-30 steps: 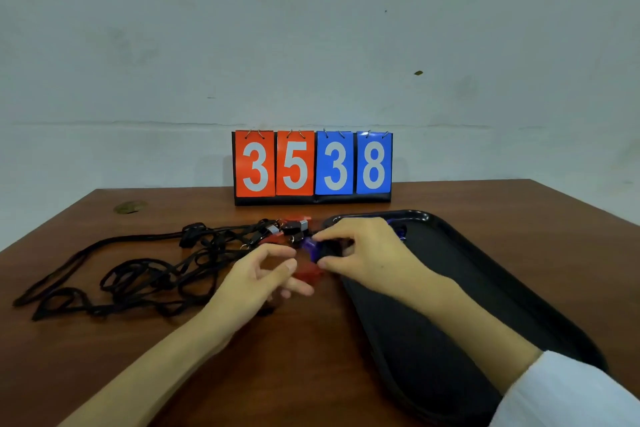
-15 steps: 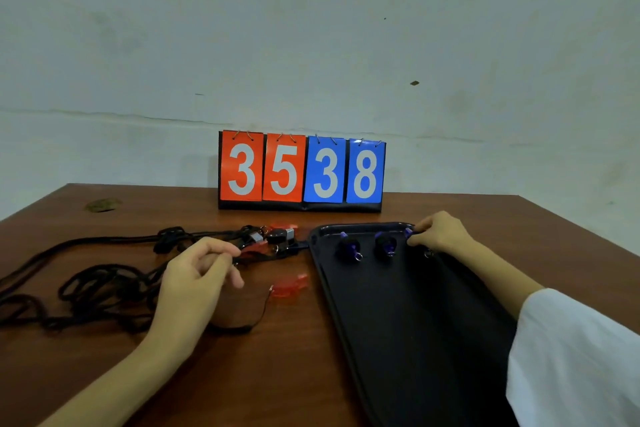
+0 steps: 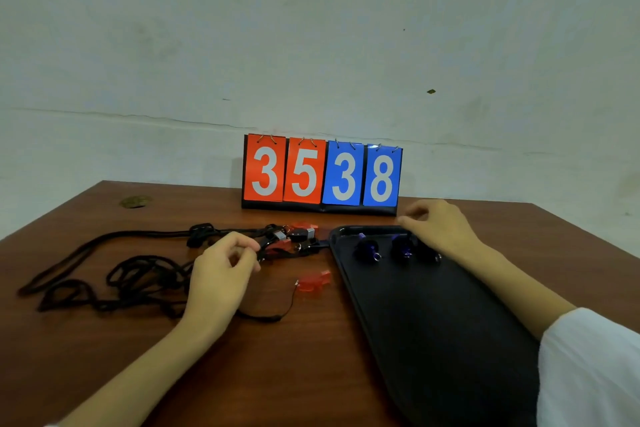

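Three dark purple whistles (image 3: pixel 366 248) lie in a row at the far end of the black tray (image 3: pixel 433 315). My right hand (image 3: pixel 437 229) hovers just behind them over the tray's far rim, fingers loosely curled and holding nothing. My left hand (image 3: pixel 223 270) is over the tangle of black lanyards (image 3: pixel 138 279), with thumb and forefinger pinching a lanyard end beside a cluster of red and black whistles (image 3: pixel 299 236). A lone red whistle (image 3: pixel 313 282) on a thin cord lies on the table between my left hand and the tray.
A flip scoreboard (image 3: pixel 322 177) reading 3538 stands at the table's back edge against the wall. The brown wooden table (image 3: pixel 277 364) has a round mark (image 3: pixel 135 201) at its far left. My white sleeve (image 3: pixel 588 367) covers the tray's near right.
My right hand carried a purple whistle from the table's middle to the tray's far end and let it go there. My left hand closed its fingers on the lanyards.
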Demonstrator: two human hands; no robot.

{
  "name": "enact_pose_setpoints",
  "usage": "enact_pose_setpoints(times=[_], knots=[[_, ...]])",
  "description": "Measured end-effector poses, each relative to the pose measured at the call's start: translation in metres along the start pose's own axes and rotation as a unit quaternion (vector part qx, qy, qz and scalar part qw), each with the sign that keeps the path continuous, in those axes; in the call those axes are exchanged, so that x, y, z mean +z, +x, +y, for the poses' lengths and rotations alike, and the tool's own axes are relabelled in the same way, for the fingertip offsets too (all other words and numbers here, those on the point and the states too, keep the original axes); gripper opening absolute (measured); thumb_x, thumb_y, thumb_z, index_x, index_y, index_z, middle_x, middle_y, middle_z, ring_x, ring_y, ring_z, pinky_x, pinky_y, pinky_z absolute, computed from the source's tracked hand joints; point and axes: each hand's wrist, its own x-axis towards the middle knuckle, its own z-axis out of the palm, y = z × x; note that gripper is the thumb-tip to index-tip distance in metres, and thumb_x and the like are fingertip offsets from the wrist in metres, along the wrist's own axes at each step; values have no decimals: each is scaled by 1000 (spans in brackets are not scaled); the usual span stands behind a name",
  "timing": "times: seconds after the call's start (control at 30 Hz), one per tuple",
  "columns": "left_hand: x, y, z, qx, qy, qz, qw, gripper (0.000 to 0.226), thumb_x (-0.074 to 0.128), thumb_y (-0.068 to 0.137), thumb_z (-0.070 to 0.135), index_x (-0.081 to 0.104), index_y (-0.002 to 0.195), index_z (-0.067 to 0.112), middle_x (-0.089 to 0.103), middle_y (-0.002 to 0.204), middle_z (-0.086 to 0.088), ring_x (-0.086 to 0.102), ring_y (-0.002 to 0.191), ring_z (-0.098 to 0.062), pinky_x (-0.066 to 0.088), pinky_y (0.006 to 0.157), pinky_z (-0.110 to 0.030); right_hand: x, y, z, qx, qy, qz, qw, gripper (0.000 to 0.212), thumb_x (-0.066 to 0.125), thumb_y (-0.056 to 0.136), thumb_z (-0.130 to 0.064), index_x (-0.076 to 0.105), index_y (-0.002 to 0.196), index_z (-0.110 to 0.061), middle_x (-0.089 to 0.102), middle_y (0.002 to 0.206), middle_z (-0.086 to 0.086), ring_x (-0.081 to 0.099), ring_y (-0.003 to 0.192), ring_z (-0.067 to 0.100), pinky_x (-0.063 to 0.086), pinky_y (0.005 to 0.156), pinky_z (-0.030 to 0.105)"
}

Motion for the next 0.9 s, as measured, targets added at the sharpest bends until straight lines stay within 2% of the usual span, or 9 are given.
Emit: enact_pose_setpoints(times=[0.1, 0.17, 0.23, 0.33, 0.5, 0.6, 0.7, 0.8, 0.9], knots=[[1, -8, 3, 114, 157, -65, 979, 15, 53, 93, 30, 61, 105, 29, 55, 92, 14, 49, 84, -3, 43, 78, -23, 14, -28, -49, -63, 37, -86, 994, 14, 60, 87, -28, 69, 87, -18, 69, 88, -3, 60, 78, 5, 43, 69, 19], [11, -16, 3, 191, 261, -117, 939, 36, 44, 92, 48, 56, 120, 28, 54, 105, 13, 45, 100, -6, 37, 92, -27, 31, -45, -77, -77, 34, -152, 985, 18, 58, 89, -29, 68, 80, -18, 68, 76, -4, 62, 67, 4, 46, 65, 19], [23, -22, 1, 213, 347, -160, 899, 56, 37, 91, 57, 41, 136, 25, 49, 122, 6, 42, 114, -13, 32, 98, -31, 50, -56, -95, -76, 23, -196, 977, 17, 53, 92, -28, 66, 91, -17, 68, 74, -4, 63, 61, 7, 49, 61, 19], [30, -25, -5, 232, 390, -155, 877, 61, 37, 92, 55, 32, 142, 20, 44, 130, -1, 39, 119, -20, 31, 99, -35, 74, -65, -115, -82, -30, -209, 974, 26, 46, 93, -25, 57, 115, -18, 68, 90, 2, 64, 65, 12, 55, 68, 26], [29, -21, -8, 201, 304, -117, 924, 36, 49, 93, 36, 46, 126, 23, 52, 121, 5, 47, 114, -16, 37, 94, -30, 83, -70, -122, -59, -7, -200, 978, 33, 45, 88, -15, 55, 118, -20, 65, 102, 3, 63, 80, 16, 55, 76, 31], [25, -21, -9, 155, 220, -71, 961, 23, 56, 91, 29, 56, 112, 23, 55, 101, 9, 53, 96, -9, 43, 78, -20, 80, -78, -121, -26, 125, -207, 970, 30, 48, 91, -12, 45, 120, -21, 67, 93, 4, 64, 74, 14, 54, 65, 25], [19, -21, -5, 138, 130, -6, 982, 16, 60, 89, 25, 62, 105, 22, 48, 88, 15, 49, 72, 1, 37, 63, -8, 75, -84, -123, 39, 267, -202, 942, 21, 53, 93, -25, 51, 110, -12, 70, 89, 9, 69, 78, 17, 58, 69, 27], [17, -22, 1, 160, 63, 22, 985, 11, 64, 87, 21, 63, 98, 23, 50, 83, 16, 51, 74, 2, 39, 65, -5, 74, -87, -123, 72, 336, -236, 909, 35, 53, 92, -37, 61, 106, -6, 70, 96, 12, 70, 81, 19, 59, 70, 29], [17, -24, 5, 178, 26, 5, 984, 16, 66, 85, 16, 60, 97, 25, 51, 88, 14, 53, 80, 1, 44, 68, -8, 76, -88, -123, 78, 376, -198, 902, 32, 56, 90, -36, 65, 103, -8, 69, 97, 9, 69, 85, 17, 59, 71, 29]])
